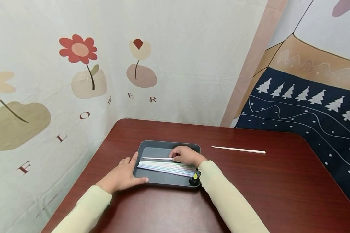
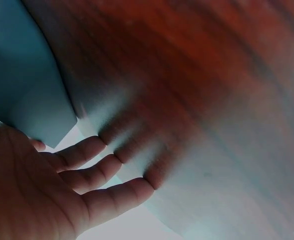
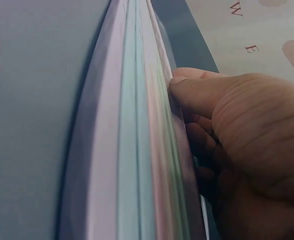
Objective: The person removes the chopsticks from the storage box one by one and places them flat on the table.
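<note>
A grey tray (image 1: pixel 163 183) lies on the table with several pastel chopsticks (image 1: pixel 166 168) side by side in it. My right hand (image 1: pixel 187 155) reaches over the tray's far right part and pinches a pale chopstick (image 1: pixel 156 158) that lies just beyond the row. In the right wrist view, thumb and fingertips of the right hand (image 3: pixel 256 135) meet at the far edge of the row of chopsticks (image 3: pixel 132 125). My left hand (image 1: pixel 123 174) rests with spread fingers against the tray's left end, thumb over the near rim. The left wrist view shows its other fingers (image 2: pixel 119 200) extended, touching the tabletop.
On the reddish-brown table (image 1: pixel 280 181), right of the tray, lies a pair of whitish chopsticks (image 1: pixel 238 149). A flower-print cloth (image 1: pixel 186 64) hangs behind and to the left. A dark blue cloth with white trees (image 1: pixel 303 110) hangs at the right.
</note>
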Motion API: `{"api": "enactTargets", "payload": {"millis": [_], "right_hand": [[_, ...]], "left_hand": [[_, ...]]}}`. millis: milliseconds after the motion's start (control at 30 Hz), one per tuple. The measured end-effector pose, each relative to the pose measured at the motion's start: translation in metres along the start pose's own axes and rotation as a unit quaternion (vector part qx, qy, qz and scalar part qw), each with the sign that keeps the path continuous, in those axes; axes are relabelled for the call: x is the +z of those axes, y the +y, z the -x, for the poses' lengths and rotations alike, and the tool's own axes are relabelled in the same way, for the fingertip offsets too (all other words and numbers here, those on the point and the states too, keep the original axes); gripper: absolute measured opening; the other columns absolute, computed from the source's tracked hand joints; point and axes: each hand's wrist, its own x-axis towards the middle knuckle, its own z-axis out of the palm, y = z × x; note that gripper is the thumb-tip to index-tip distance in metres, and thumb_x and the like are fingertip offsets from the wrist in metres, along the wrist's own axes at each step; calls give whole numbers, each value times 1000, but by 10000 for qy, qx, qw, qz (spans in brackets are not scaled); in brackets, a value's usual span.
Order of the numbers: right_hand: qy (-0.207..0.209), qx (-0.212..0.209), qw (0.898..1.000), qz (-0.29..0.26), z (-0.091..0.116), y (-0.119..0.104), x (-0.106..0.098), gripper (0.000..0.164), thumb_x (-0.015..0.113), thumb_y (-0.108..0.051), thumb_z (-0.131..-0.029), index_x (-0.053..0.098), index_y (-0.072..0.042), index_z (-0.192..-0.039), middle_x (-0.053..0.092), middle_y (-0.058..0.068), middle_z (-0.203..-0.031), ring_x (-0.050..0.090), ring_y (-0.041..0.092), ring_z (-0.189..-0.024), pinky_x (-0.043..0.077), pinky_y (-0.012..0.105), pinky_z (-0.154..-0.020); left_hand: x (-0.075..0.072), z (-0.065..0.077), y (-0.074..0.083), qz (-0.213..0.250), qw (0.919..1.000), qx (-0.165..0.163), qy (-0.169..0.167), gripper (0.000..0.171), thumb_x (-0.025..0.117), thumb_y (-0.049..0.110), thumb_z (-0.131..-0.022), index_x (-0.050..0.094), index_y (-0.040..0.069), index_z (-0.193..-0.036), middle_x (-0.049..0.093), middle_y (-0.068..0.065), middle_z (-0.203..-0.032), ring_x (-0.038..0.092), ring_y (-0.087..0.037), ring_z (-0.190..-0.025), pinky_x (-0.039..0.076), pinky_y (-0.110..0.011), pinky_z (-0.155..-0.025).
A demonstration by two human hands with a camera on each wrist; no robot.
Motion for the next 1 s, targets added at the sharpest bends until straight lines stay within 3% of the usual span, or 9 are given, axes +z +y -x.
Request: {"api": "enactTargets", "payload": {"millis": [533,1000], "right_hand": [[-18,-64,9996,276,-5,3,2,16,62,-11,-99,72,-24,-97,59,-7,-82,51,9,-73,44,27,-70],[64,-91,9998,155,1,-5,-6,17,57,-9,-101,70,-19,-106,62,-9,-91,52,11,-73,45,29,-73]], "left_hand": [[2,-2,-2,41,10000,-15,-7,132,58,87,-69,17,-3,-156,45,-29,-138,41,-47,-129,47,-55,-93],[2,-4,-1,68,9999,-89,-95,130,58,87,-70,16,-1,-157,43,-29,-140,39,-46,-131,46,-57,-94]]}}
